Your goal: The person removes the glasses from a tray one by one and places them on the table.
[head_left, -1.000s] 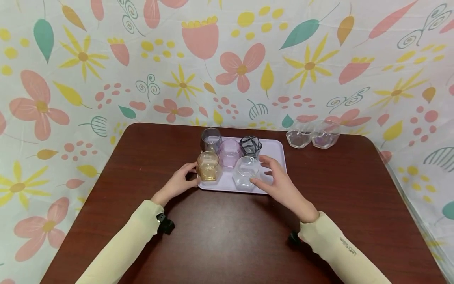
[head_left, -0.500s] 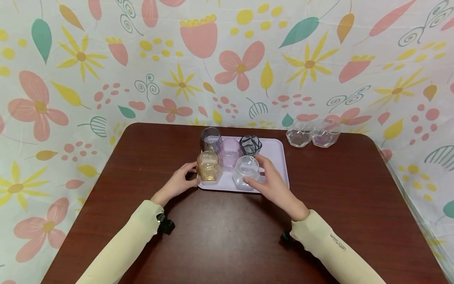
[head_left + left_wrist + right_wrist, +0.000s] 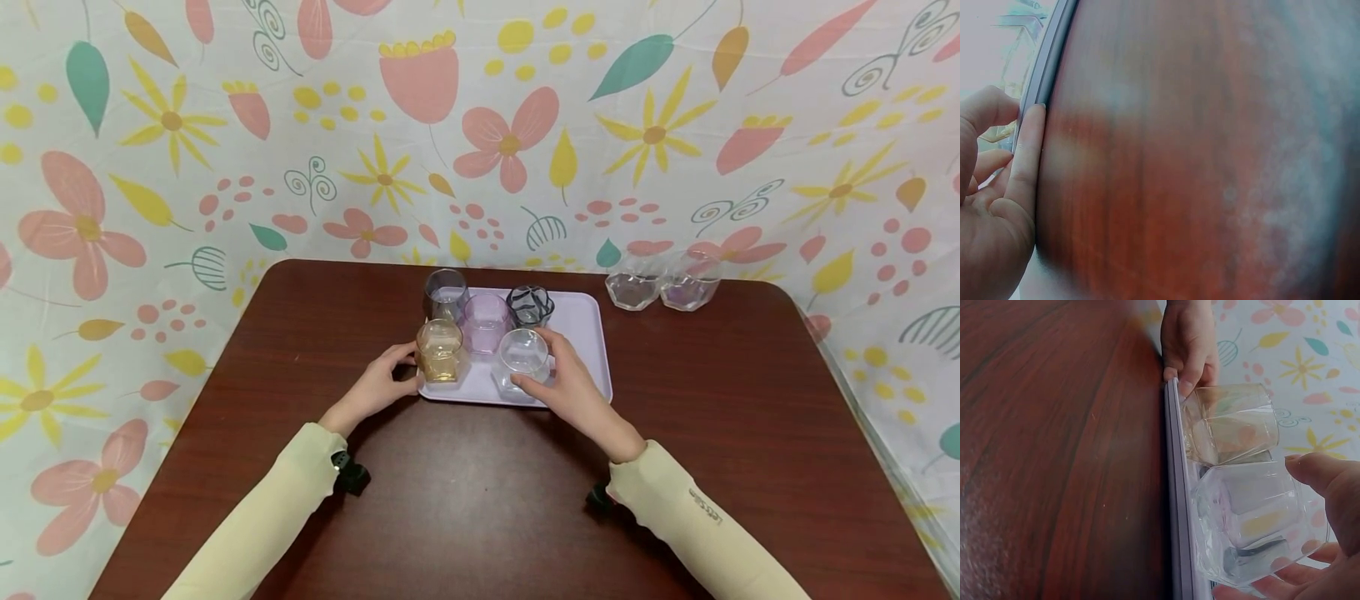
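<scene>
A lilac tray [image 3: 581,333] bears several glasses. At its near left corner my left hand [image 3: 377,385] pinches the rim, as the left wrist view shows with fingers [image 3: 1029,147] on both sides of the edge. Right beside that hand stands an amber glass [image 3: 440,362]. My right hand [image 3: 573,392] holds a clear faceted glass [image 3: 1247,531], thumb on the near side and the other fingers round its far side. This glass stands upright over the front of the tray. Behind are a pink glass [image 3: 486,325], a grey glass [image 3: 447,300] and a dark patterned glass [image 3: 530,308].
Two clear faceted glasses [image 3: 632,290] stand together on the brown wooden table [image 3: 465,500] at the back right. A patterned cloth [image 3: 480,125] hangs behind the table's far edge. The right part of the tray shows bare surface.
My right hand has moved left and its fingers have come round the clear glass. The left hand and the other glasses have stayed in place.
</scene>
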The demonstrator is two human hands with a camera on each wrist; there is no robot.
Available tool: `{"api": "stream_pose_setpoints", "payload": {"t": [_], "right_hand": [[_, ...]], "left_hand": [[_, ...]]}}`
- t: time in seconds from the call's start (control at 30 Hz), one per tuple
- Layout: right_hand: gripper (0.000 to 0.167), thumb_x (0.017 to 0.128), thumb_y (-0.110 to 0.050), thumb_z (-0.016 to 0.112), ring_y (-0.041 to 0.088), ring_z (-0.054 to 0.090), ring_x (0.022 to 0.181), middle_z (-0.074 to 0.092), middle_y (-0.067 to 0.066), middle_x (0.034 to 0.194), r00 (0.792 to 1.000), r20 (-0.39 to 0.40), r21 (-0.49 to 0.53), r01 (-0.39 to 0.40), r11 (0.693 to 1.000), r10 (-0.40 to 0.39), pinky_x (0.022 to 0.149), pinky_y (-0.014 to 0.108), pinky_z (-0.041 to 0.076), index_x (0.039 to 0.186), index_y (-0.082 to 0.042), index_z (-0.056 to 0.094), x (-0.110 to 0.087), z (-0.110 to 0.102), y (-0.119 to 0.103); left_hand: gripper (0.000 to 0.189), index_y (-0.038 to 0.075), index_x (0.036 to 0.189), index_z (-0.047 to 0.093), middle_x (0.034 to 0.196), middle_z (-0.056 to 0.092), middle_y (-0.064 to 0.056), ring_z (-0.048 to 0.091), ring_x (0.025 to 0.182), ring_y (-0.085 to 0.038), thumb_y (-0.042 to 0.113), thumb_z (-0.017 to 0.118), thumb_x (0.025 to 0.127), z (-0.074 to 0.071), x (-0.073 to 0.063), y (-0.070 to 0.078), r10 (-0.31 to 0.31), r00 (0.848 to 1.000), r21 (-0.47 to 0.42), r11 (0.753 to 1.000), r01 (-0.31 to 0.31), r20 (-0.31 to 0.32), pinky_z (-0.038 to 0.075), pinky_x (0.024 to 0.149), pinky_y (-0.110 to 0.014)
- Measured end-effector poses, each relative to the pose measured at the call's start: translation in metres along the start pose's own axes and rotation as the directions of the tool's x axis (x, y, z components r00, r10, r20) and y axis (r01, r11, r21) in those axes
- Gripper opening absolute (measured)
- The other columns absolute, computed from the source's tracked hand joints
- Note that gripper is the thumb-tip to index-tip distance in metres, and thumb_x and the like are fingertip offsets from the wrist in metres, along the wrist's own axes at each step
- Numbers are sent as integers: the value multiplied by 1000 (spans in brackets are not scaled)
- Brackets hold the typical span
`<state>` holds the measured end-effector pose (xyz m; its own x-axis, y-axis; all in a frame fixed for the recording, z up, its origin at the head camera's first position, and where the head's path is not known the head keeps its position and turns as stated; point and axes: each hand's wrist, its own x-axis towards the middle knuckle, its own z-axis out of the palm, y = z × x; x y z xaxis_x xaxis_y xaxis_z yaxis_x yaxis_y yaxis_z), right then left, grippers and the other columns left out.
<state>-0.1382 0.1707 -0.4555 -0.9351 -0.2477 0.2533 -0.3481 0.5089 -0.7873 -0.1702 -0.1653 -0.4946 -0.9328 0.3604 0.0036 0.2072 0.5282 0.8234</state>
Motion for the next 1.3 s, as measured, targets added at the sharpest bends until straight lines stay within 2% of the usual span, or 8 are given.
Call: {"api": "stream_pose_setpoints", "payload": {"t": [0.33, 0.6, 0.83, 1.1, 1.3], "right_hand": [[74, 84, -13, 84, 48, 53, 129, 53, 31, 139, 999, -24, 27, -20, 999, 21, 92, 62, 54, 143, 7, 44, -2, 3, 1], [73, 82, -12, 87, 47, 56, 127, 56, 29, 136, 999, -41, 35, -32, 999, 33, 87, 60, 58, 141, 4, 46, -5, 0, -1], [75, 83, -11, 86, 47, 55, 128, 55, 29, 138, 998, -34, 35, -47, 998, 48, 87, 60, 57, 143, 5, 45, -6, -4, -1], [73, 84, -11, 85, 46, 53, 130, 53, 27, 139, 997, -35, 41, -70, 997, 71, 91, 60, 56, 143, 4, 44, -9, -12, 1], [74, 85, -15, 85, 45, 52, 131, 54, 27, 139, 994, -41, 11, -103, 995, 104, 93, 60, 56, 144, 2, 44, -12, -21, 1]], "left_hand": [[66, -3, 151, 50, 146, 55, -21, 58, 128, -38, 8, 74, 91, 0, -1, 1, -12, 1000, -4, 1000, 12, 4, 52, 101, -48], [67, -2, 153, 48, 149, 53, -20, 56, 130, -37, 8, 73, 92, -1, 0, 3, -22, 1000, -13, 1000, 23, 17, 55, 95, -41], [68, -1, 154, 48, 148, 54, -20, 57, 130, -37, 9, 73, 91, -1, 1, 2, -21, 1000, -13, 1000, 21, 17, 55, 96, -43], [67, -1, 153, 48, 148, 54, -20, 57, 129, -37, 9, 73, 92, -2, 2, 1, -24, 1000, -10, 1000, 24, 17, 55, 94, -40], [66, -1, 153, 49, 147, 54, -20, 57, 129, -37, 8, 74, 92, -1, 2, -1, -19, 1000, -15, 1000, 19, 15, 56, 95, -41]]}}
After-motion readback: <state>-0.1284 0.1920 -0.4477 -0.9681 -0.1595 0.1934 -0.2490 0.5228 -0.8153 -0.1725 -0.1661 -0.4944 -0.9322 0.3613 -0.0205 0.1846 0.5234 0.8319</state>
